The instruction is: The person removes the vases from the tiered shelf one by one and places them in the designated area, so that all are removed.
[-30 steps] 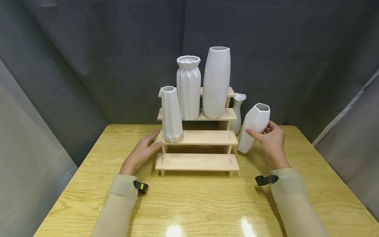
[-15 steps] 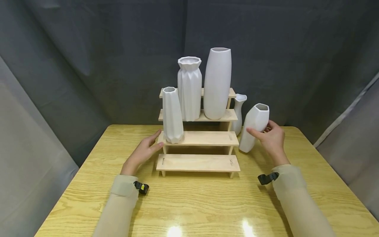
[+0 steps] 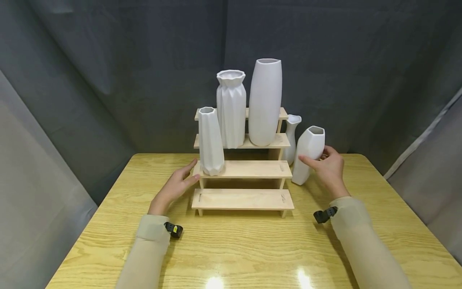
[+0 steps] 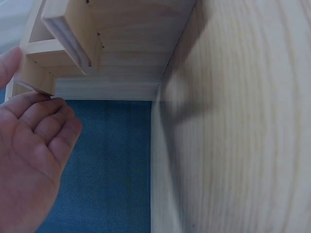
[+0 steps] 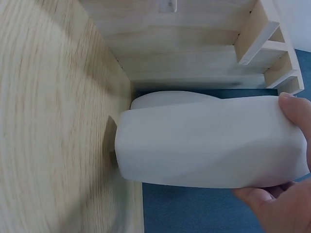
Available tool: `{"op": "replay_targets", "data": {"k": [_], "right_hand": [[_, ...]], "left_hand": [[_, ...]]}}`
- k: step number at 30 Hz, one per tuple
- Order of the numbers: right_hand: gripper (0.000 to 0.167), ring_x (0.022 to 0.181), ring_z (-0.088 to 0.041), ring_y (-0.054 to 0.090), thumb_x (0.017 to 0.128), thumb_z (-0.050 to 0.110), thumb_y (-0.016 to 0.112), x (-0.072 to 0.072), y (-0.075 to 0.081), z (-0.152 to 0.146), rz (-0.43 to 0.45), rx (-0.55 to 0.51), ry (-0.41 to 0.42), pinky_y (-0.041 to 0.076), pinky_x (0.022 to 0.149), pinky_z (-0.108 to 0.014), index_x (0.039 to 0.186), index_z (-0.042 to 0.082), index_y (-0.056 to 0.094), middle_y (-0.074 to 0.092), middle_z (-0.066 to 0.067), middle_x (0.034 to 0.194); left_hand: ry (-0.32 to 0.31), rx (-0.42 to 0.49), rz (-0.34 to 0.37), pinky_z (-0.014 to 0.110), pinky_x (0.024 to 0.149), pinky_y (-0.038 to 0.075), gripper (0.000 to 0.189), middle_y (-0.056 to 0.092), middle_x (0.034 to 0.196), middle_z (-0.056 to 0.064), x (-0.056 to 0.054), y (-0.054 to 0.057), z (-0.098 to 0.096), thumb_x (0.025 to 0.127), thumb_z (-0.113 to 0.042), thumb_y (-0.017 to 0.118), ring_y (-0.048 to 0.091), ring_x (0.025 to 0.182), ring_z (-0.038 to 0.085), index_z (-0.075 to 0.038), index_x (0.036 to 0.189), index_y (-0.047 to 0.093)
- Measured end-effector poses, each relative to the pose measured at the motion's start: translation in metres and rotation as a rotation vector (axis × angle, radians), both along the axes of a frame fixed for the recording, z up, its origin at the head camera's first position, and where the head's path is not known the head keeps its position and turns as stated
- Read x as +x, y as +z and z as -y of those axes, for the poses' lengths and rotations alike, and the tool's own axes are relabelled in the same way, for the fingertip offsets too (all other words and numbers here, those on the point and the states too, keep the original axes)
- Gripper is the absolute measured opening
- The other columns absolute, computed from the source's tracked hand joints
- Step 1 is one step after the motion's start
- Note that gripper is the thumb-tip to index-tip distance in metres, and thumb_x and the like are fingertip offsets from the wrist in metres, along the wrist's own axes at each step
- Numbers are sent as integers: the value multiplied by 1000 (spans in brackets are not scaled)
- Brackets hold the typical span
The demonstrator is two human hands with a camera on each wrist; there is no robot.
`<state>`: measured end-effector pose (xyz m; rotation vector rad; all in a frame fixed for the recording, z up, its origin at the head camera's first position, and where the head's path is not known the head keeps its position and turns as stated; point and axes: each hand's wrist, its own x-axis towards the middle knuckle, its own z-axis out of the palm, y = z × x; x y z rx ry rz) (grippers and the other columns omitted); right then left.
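My right hand point(image 3: 327, 170) grips a white faceted vase point(image 3: 309, 150), its mouth tilted right, beside the wooden step stand point(image 3: 242, 168). In the right wrist view the vase point(image 5: 209, 143) lies between thumb and fingers; whether its base touches the table I cannot tell. My left hand point(image 3: 175, 186) holds the left end of the stand's second shelf from the front, thumb at the front edge. A ribbed white vase point(image 3: 211, 142) stands on that shelf. One step higher stand a pleated vase point(image 3: 232, 114) and a tall smooth vase point(image 3: 265, 104).
A slim white vase point(image 3: 290, 138) with a flared mouth stands behind the stand's right side, partly hidden. The front shelf point(image 3: 242, 198) bears nothing. The wood-grain table point(image 3: 234, 249) extends around the stand, with a dark curtain point(image 3: 162, 80) behind.
The faceted vase has shifted slightly left with my right hand and its lean has lessened a little. My left hand stays at the shelf end.
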<state>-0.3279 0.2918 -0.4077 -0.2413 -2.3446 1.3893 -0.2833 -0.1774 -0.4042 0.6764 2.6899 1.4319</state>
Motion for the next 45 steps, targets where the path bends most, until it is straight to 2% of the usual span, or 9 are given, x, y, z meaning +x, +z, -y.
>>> {"op": "replay_targets", "data": {"k": [2, 8, 10, 20, 33, 45], "right_hand": [[90, 116, -30, 54, 71, 48, 87, -2, -1, -1, 0, -7, -1, 49, 97, -44, 138, 0, 50, 56, -17, 130], [93, 114, -29, 54, 70, 51, 87, -9, -4, -3, -2, -15, -4, 49, 96, -44, 138, 1, 50, 57, -16, 129], [92, 113, -29, 55, 70, 50, 87, -11, -6, -4, -3, -12, -8, 49, 95, -43, 138, 0, 50, 57, -16, 128], [93, 117, -30, 53, 70, 46, 88, -21, -13, -5, -19, -40, 12, 48, 99, -45, 140, 0, 46, 54, -17, 132], [90, 109, -30, 57, 72, 48, 86, -35, -19, -13, -30, 55, 5, 51, 91, -44, 136, -3, 48, 58, -19, 124], [90, 110, -33, 55, 73, 47, 86, -42, -17, -17, -29, 64, -12, 50, 94, -48, 137, -4, 48, 58, -21, 124]], "left_hand": [[2, 4, 1, 51, 115, 27, 62, 23, 158, 22, -3, -4, 1, 104, -19, 53, 29, 140, 45, 3, 153, 24], [11, 24, 3, 51, 117, 23, 64, 20, 161, 15, -22, -31, 8, 104, -28, 52, 26, 142, 42, -4, 156, 22], [15, 19, -2, 50, 117, 23, 66, 21, 161, 12, -23, -34, 8, 104, -32, 52, 27, 142, 41, -6, 156, 23], [27, 17, 1, 47, 117, 25, 68, 22, 161, 7, -23, -33, 8, 102, -40, 53, 29, 142, 39, -12, 157, 24], [21, 13, 0, 50, 117, 25, 67, 21, 161, 9, -21, -34, 8, 103, -38, 51, 28, 142, 41, -11, 158, 23], [5, 18, -12, 49, 117, 24, 65, 20, 161, 14, -21, -33, 8, 104, -34, 51, 28, 142, 41, -9, 157, 22]]}}
